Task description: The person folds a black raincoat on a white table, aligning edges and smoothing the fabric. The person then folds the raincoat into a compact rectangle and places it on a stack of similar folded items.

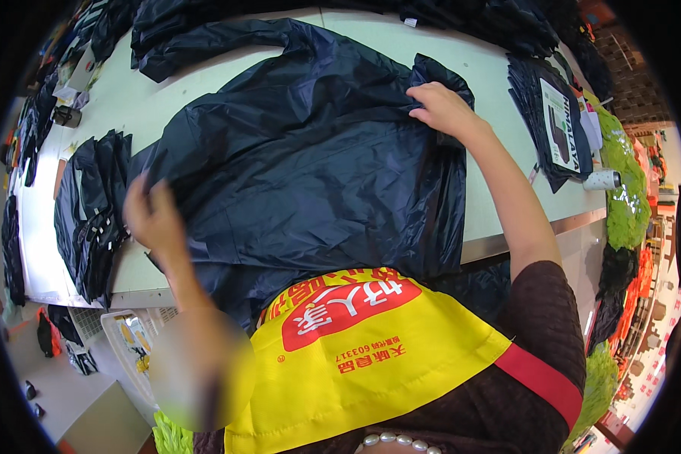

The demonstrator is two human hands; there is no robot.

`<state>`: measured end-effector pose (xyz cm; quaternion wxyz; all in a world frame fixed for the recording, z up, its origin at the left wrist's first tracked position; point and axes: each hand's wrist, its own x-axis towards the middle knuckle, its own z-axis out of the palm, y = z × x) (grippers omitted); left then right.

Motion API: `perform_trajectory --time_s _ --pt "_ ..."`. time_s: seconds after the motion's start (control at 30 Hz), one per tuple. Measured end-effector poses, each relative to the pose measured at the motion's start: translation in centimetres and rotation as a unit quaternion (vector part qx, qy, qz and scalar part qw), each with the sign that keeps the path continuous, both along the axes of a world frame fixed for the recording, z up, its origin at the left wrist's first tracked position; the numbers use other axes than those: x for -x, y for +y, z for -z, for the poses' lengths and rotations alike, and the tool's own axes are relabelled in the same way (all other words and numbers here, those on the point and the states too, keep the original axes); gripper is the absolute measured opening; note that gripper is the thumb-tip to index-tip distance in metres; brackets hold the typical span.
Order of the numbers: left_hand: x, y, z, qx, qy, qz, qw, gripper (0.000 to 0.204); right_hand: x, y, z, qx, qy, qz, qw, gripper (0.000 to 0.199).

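Observation:
A dark navy, shiny jacket (295, 151) lies spread and wrinkled over the pale table, its lower part reaching toward my body. One sleeve (219, 38) stretches out at the far left. Near the jacket's upper right, my right hand (445, 110) has its fingers curled on a bunched fold of the fabric, the arm reaching across the table edge. Against the jacket's left edge is my left hand (155, 216), blurred by motion, its thumb and fingers apart. Whether it touches the cloth is hard to make out.
Dark folded garments (94, 212) are piled left of the jacket. At the right lie more folded garments (533, 113) with a white printed card (558, 125), beside a pale cylinder (601, 180). Dark cloth (477, 23) lines the far edge. A white bin (125, 348) stands below left.

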<state>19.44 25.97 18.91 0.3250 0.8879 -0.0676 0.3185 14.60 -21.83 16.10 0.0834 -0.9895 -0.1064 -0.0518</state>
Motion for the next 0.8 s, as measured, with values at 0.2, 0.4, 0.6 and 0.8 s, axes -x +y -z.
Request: perform_trajectory --time_s 0.2,0.4,0.6,0.8 --pt "-3.5 -19.8 8.2 -0.156 0.188 0.329 0.912 0.042 -4.4 -0.6 4.1 0.092 0.186 0.078 0.975 0.017" --pt "-5.1 -22.4 11.1 -0.153 0.306 0.348 0.873 0.021 -4.4 -2.3 5.3 -0.031 0.187 0.162 0.968 0.021" --pt "-3.4 -21.6 11.9 -0.216 0.02 0.453 0.865 0.007 -3.2 -4.2 8.2 -0.101 0.13 0.14 0.976 0.018" --pt "-0.9 -22.0 13.5 -0.164 0.035 0.419 0.893 0.012 -4.3 -3.5 6.8 -0.131 0.204 0.194 0.951 0.011"
